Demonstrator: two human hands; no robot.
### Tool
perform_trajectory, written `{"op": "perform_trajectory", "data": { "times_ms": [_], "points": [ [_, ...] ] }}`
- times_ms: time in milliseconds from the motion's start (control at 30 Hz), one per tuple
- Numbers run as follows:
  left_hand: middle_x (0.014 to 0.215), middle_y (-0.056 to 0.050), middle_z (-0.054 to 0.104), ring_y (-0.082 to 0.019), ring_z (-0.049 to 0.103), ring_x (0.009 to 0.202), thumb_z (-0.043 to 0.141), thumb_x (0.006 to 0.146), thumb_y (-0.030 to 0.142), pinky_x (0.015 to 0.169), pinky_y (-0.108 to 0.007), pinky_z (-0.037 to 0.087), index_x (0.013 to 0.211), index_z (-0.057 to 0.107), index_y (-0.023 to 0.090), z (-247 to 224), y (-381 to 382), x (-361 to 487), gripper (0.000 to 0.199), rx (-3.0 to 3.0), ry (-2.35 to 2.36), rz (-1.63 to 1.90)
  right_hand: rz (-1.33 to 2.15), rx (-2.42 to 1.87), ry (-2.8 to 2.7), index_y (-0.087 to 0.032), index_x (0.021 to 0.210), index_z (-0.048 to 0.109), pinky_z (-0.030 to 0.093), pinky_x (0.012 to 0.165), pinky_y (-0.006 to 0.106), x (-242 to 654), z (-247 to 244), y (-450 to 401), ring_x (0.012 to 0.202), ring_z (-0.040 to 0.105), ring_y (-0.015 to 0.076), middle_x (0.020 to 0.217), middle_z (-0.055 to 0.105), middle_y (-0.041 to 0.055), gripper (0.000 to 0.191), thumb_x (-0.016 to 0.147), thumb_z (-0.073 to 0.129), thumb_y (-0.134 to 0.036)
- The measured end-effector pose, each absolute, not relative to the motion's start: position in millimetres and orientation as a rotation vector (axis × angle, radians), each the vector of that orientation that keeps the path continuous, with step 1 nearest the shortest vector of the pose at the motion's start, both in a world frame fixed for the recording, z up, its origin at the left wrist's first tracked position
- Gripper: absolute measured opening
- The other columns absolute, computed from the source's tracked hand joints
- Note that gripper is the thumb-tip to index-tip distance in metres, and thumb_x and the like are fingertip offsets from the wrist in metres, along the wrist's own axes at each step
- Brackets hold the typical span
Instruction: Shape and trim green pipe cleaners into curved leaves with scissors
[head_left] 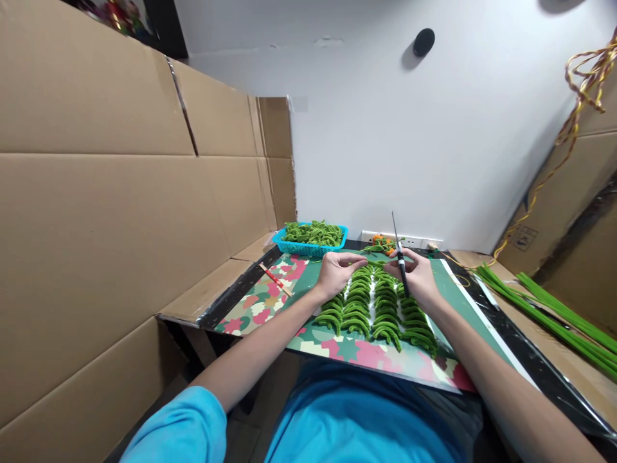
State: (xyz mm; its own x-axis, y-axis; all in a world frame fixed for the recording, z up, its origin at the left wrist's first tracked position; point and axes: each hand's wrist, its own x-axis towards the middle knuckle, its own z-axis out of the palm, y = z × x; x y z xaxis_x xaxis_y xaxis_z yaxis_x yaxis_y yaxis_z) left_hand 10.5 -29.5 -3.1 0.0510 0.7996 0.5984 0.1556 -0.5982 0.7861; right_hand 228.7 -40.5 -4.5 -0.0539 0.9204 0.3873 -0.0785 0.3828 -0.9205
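My left hand [337, 270] is closed in a pinch above the rows, at one end of a green fuzzy stem like a pipe cleaner [375, 263]. My right hand [415, 273] is closed around a slim black-handled tool [402, 262] with a thin metal blade or tip pointing up; its exact kind is unclear. The fingers of my right hand are close to the stem's other end. Beneath both hands, curved green fuzzy pieces [357, 305] lie in several neat columns. My wrists partly cover the outer columns.
A blue basket [284, 246] of curled green pieces stands at the back left. Nearby are a red-and-tan stick [274, 279] and small orange-and-green items [384, 242]. Long green stems [554, 315] lie at right. Cardboard panels [120, 212] wall the left; a power strip [409, 241] runs behind.
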Motion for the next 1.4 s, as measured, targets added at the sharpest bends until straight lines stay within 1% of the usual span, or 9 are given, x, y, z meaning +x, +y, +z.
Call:
{"op": "perform_trajectory", "data": {
  "times_ms": [100,200,300,400,667,867,1000,1200,1400],
  "points": [
    [0.081,-0.011,0.083,-0.019,0.071,0.061,0.089,0.076,0.051,0.054,-0.027,0.054,0.086,0.086,0.014,-1.6,-31.0,11.1,0.039,1.807,0.971,1.571,0.986,-0.838,-1.377,-0.021,0.095,0.068,0.051,0.063,0.031,229.1,-5.2,-40.3,0.066,0.067,0.0202,0.077,0.076,0.0039,0.055,0.058,0.097,-0.050],
    [0.069,-0.006,0.078,-0.011,0.056,0.045,0.087,0.079,0.052,0.042,-0.023,0.039,0.090,0.086,0.015,-1.7,-32.3,12.0,0.040,1.806,0.975,1.546,0.979,-0.837,-1.380,-0.022,0.095,0.067,0.051,0.063,0.031,229.6,-6.0,-39.6,0.067,0.067,0.0200,0.077,0.075,0.0036,0.053,0.059,0.097,-0.049],
    [0.070,-0.006,0.077,-0.009,0.049,0.041,0.083,0.081,0.056,0.038,-0.023,0.033,0.094,0.084,0.014,-2.3,-32.0,12.3,0.044,1.791,0.964,1.514,0.969,-0.836,-1.380,-0.022,0.095,0.067,0.052,0.065,0.031,230.1,-6.7,-38.8,0.068,0.068,0.0205,0.077,0.076,0.0035,0.053,0.059,0.097,-0.047],
    [0.071,-0.006,0.077,-0.008,0.047,0.040,0.081,0.082,0.061,0.037,-0.023,0.033,0.093,0.083,0.013,-2.6,-29.2,11.4,0.049,1.767,0.954,1.491,0.960,-0.838,-1.384,-0.021,0.094,0.068,0.053,0.067,0.032,230.4,-7.0,-38.8,0.068,0.068,0.0204,0.077,0.076,0.0033,0.052,0.059,0.097,-0.046],
    [0.077,-0.007,0.078,-0.007,0.048,0.041,0.083,0.078,0.062,0.037,-0.021,0.034,0.094,0.080,0.012,-1.6,-26.1,11.2,0.052,1.736,0.953,1.458,0.924,-0.853,-1.406,-0.021,0.095,0.069,0.053,0.065,0.032,230.6,-8.4,-38.1,0.068,0.069,0.0212,0.079,0.076,0.0043,0.052,0.060,0.096,-0.048],
    [0.076,-0.006,0.076,-0.007,0.046,0.037,0.069,0.089,0.063,0.037,-0.022,0.032,0.098,0.078,0.013,-1.2,-25.2,9.7,0.052,1.755,1.005,1.419,0.894,-0.849,-1.404,-0.022,0.095,0.068,0.054,0.067,0.034,231.5,-7.7,-37.4,0.072,0.072,0.0234,0.078,0.076,0.0044,0.050,0.063,0.094,-0.050],
    [0.069,-0.003,0.072,-0.007,0.045,0.037,0.062,0.094,0.060,0.040,-0.022,0.032,0.089,0.075,0.013,-3.0,-20.0,5.6,0.049,1.784,1.099,1.430,0.882,-0.848,-1.409,-0.022,0.094,0.068,0.055,0.068,0.034,231.4,-6.8,-38.4,0.072,0.072,0.0236,0.078,0.076,0.0041,0.050,0.063,0.094,-0.051],
    [0.061,-0.001,0.066,-0.012,0.054,0.049,0.059,0.096,0.056,0.051,-0.024,0.040,0.075,0.070,0.016,-4.6,-20.4,5.0,0.046,1.882,1.194,1.418,0.876,-0.845,-1.425,-0.022,0.096,0.068,0.057,0.071,0.037,231.3,-7.9,-37.9,0.074,0.073,0.0249,0.079,0.076,0.0047,0.050,0.064,0.093,-0.052],
    [0.063,0.001,0.064,-0.015,0.059,0.060,0.058,0.098,0.053,0.060,-0.025,0.043,0.075,0.067,0.018,-6.6,-25.3,6.5,0.043,1.992,1.195,1.367,0.877,-0.849,-1.432,-0.022,0.094,0.069,0.056,0.070,0.036,230.5,-5.9,-39.5,0.072,0.072,0.0236,0.079,0.076,0.0042,0.047,0.064,0.094,-0.047]
  ]
}}
